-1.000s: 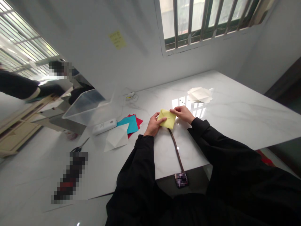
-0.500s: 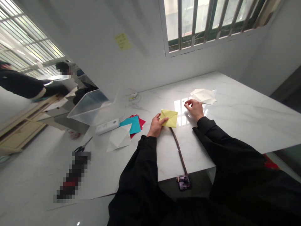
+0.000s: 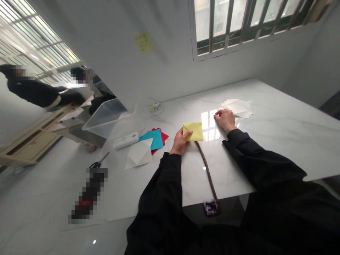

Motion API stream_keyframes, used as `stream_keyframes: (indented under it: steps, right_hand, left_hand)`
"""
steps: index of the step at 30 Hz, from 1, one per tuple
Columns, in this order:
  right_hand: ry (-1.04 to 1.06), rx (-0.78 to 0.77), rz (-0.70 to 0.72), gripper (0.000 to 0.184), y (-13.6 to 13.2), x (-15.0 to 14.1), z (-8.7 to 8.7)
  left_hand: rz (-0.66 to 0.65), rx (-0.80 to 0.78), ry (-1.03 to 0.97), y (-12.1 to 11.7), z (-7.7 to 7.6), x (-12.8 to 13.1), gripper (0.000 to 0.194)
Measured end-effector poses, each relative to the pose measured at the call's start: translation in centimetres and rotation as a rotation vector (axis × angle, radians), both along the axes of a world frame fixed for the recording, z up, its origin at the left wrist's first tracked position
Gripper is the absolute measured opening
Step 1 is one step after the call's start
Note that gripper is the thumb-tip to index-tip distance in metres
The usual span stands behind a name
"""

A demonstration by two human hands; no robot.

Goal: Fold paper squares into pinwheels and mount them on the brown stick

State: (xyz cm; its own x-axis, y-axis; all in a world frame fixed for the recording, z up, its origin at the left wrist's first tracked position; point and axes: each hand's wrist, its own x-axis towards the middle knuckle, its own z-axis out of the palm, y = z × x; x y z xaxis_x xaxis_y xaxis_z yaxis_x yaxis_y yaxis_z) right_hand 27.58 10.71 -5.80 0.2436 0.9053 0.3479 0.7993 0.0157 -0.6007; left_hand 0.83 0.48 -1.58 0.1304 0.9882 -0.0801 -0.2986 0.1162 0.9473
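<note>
My left hand (image 3: 181,141) pinches a small yellow envelope (image 3: 195,131), thumb across its front, fingers behind it. Diagonal fold lines show on the envelope, which is held above the table over the upper end of a thin brown stick (image 3: 208,173). To the right, my right hand (image 3: 225,119) is low at the tabletop, its thumb and fingers drawn together. A tiny dark speck (image 3: 213,113) lies right at those fingertips; whether anything is pinched between them is too small to see. Just behind that hand is a pile of cream folded papers (image 3: 239,107).
Left of my left hand lie blue paper (image 3: 156,138), red paper (image 3: 165,136) and a white folded sheet (image 3: 138,154). Beyond them are a white power strip (image 3: 126,140), scissors (image 3: 98,163) and a clear plastic bin (image 3: 106,117). Two people sit at the far left.
The view has shifted, so everything sits slightly farther right. My right hand's fingers have closed together at the tabletop. My left hand keeps hold of the yellow envelope, now a little more level.
</note>
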Motion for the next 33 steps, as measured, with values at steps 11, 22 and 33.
stream_keyframes:
  steps: [11, 22, 33]
  right_hand:
    - [0.268, 0.122, 0.243, 0.013, -2.7, -2.3, 4.3]
    - [0.480, 0.018, 0.396, 0.030, -3.3, -2.9, 3.4]
    - [0.942, -0.017, 0.602, 0.049, -5.5, -5.5, 6.0]
  left_hand:
    - [0.045, -0.012, -0.020, 0.3, -0.2, 0.2, 0.060]
    - [0.050, 0.018, -0.012, 0.5, -0.3, 0.1, 0.059]
    - [0.247, 0.080, -0.096, 1.4, -1.5, 0.7, 0.059]
